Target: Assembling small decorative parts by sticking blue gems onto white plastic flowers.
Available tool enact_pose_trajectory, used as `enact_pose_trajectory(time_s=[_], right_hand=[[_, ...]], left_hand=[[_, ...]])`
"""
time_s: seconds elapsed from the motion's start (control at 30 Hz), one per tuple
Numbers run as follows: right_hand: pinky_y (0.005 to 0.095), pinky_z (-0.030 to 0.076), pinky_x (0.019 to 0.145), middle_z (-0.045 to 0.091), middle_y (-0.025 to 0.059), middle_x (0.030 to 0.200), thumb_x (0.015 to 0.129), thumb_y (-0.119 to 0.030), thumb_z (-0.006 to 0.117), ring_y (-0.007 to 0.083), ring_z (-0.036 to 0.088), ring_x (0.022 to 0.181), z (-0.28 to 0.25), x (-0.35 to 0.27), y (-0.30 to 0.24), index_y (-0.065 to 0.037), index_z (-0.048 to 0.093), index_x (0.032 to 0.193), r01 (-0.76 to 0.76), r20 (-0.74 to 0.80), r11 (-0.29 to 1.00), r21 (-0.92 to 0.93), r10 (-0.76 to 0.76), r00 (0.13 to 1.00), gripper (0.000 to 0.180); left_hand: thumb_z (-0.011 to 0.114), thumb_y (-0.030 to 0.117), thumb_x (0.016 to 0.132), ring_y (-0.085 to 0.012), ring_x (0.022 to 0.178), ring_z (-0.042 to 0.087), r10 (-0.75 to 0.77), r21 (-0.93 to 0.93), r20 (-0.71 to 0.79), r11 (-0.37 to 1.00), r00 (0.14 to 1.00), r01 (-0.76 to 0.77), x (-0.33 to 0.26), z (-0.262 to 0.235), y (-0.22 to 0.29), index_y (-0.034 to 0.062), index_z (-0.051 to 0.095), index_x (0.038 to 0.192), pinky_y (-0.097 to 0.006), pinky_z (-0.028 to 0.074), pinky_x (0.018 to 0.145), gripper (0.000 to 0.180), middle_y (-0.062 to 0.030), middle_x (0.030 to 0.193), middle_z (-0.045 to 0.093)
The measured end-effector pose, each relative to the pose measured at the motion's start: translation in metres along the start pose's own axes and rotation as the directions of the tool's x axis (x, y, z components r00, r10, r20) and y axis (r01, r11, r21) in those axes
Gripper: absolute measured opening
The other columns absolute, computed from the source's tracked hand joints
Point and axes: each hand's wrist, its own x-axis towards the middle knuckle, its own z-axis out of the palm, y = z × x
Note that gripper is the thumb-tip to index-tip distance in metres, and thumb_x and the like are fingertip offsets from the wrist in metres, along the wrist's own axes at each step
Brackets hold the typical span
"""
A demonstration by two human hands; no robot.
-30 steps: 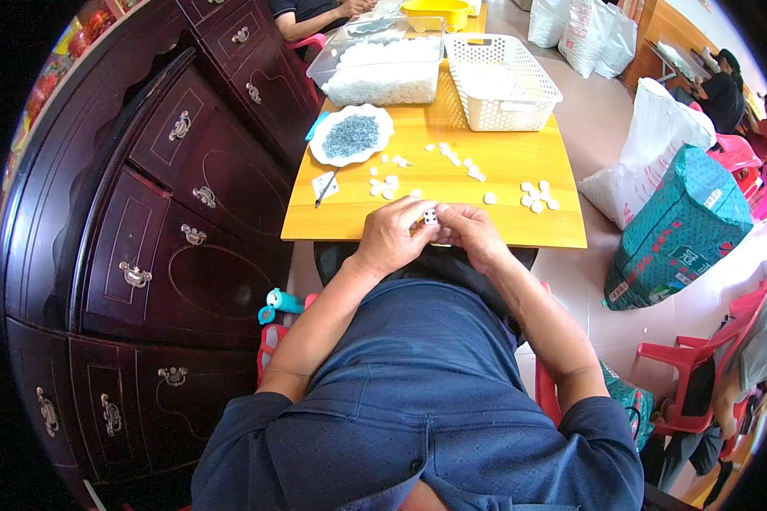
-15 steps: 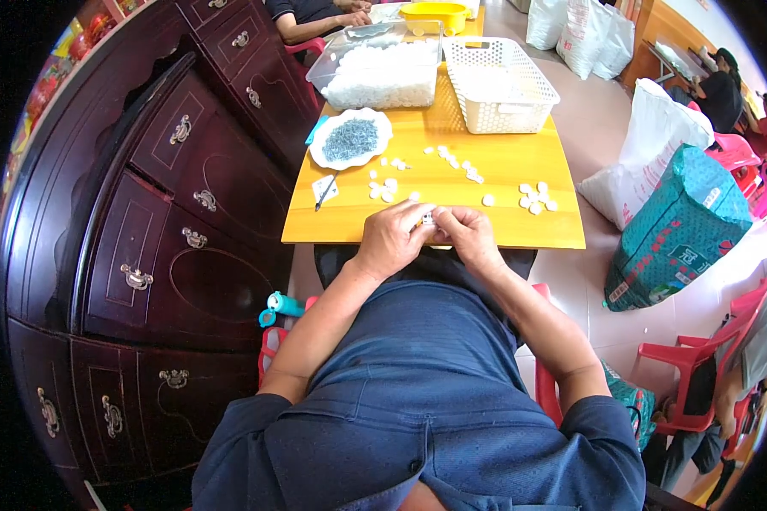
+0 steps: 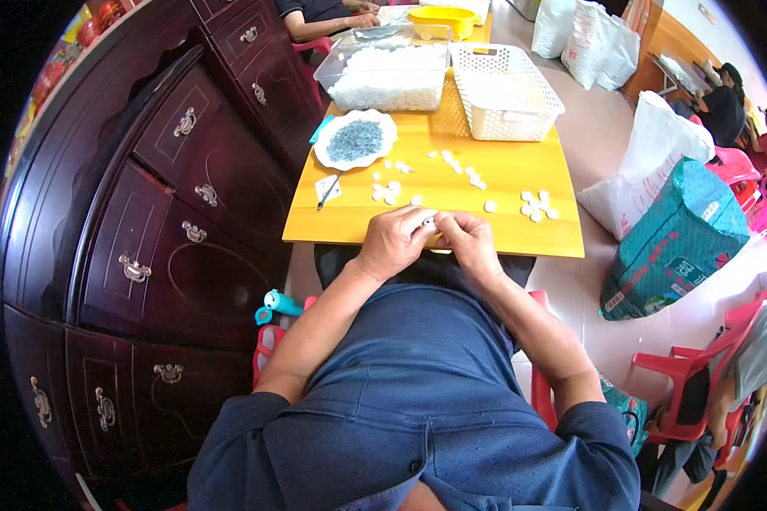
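Note:
Just over the table's front edge, my left hand (image 3: pixel 394 242) and my right hand (image 3: pixel 470 243) meet, both closed on a small white plastic piece (image 3: pixel 429 221). Fingers cover most of that piece; a dark spot shows on it. Beyond my hands, several round white pieces (image 3: pixel 389 194) lie loose on the yellow table (image 3: pixel 315 228), with another cluster (image 3: pixel 537 204) to the right. At the left, a scalloped white plate (image 3: pixel 389 153) holds a heap of small grey-blue parts (image 3: pixel 354 140). A dark pen-like tool (image 3: pixel 329 192) rests on a small white card beside it.
A clear bin (image 3: pixel 332 75) full of white pieces and a white perforated basket (image 3: pixel 513 123) stand at the table's back. A dark wooden cabinet (image 3: pixel 145 255) rises at left. Sacks, including a teal bag (image 3: pixel 669 247), stand at right. Another person's hand (image 3: pixel 365 19) is at the far end.
My hands stay together at the table's front edge, with the fingers shifted slightly around the white piece. The whole view has tilted a little, so the table appears slightly lower.

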Motion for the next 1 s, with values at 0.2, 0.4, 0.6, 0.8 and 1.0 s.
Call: enact_pose_trajectory(time_s=[0.2, 0.4, 0.6, 0.8, 1.0], right_hand=[[0.0237, 0.052, 0.066, 0.067, 0.0008, 0.079, 0.099, -0.022, 0.061, 0.0074, 0.060, 0.069, -0.002, 0.001, -0.005, -0.001, 0.071, 0.092, -0.023, 0.023, 0.997, 0.073, 0.021, 1.000, 0.025], [0.0279, 0.050, 0.061, 0.071, 0.0050, 0.075, 0.097, -0.027, 0.059, 0.0099, 0.064, 0.068, -0.046, 0.022, -0.020, 0.001, 0.072, 0.090, 0.117, 0.043, 0.909, -0.400, -0.109, 0.993, 0.031], [0.0521, 0.052, 0.074, 0.067, 0.0253, 0.082, 0.090, -0.029, 0.053, 0.0444, 0.066, 0.079, -0.073, 0.015, -0.047, -0.003, 0.070, 0.081, 0.131, 0.077, 0.432, -0.892, -0.139, 0.987, 0.033], [0.0522, 0.053, 0.075, 0.069, 0.0238, 0.081, 0.089, -0.031, 0.054, 0.0411, 0.068, 0.078, -0.091, 0.016, -0.041, -0.005, 0.072, 0.081, -0.002, -0.034, 0.176, -0.984, -0.181, 0.983, 0.033], [0.0469, 0.055, 0.076, 0.071, 0.0213, 0.078, 0.089, -0.031, 0.055, 0.0360, 0.071, 0.076, -0.102, 0.017, -0.042, -0.005, 0.073, 0.080, -0.079, -0.080, 0.013, -0.997, -0.265, 0.961, 0.034]], left_hand=[[0.075, 0.008, 0.080, -0.0255, 0.070, 0.067, -0.127, -0.081, 0.079, 0.988, 0.989, 0.133, 0.001, -0.006, 0.002, 0.0017, 0.068, 0.105, -0.035, 0.054, 0.064, 0.027, -0.0143, 0.090, 0.069], [0.074, 0.010, 0.080, -0.0246, 0.068, 0.065, -0.245, -0.032, 0.037, 0.969, 0.969, 0.246, 0.003, -0.016, -0.027, 0.0034, 0.070, 0.101, -0.035, 0.053, 0.065, 0.022, -0.0116, 0.089, 0.069], [0.068, 0.010, 0.083, -0.0327, 0.079, 0.066, -0.230, 0.139, 0.002, 0.964, 0.973, 0.228, 0.000, -0.008, -0.047, 0.0072, 0.071, 0.089, -0.041, 0.053, 0.069, 0.007, -0.0116, 0.084, 0.066], [0.068, 0.015, 0.083, -0.0299, 0.080, 0.066, -0.104, 0.262, 0.078, 0.962, 0.992, 0.081, 0.013, 0.011, -0.053, 0.0120, 0.072, 0.080, -0.042, 0.053, 0.069, 0.006, -0.0082, 0.078, 0.063], [0.062, 0.014, 0.082, -0.0330, 0.076, 0.066, -0.069, 0.349, 0.221, 0.937, 0.973, -0.013, 0.020, 0.017, -0.063, 0.0095, 0.067, 0.073, -0.047, 0.053, 0.066, 0.011, -0.0099, 0.078, 0.064]])
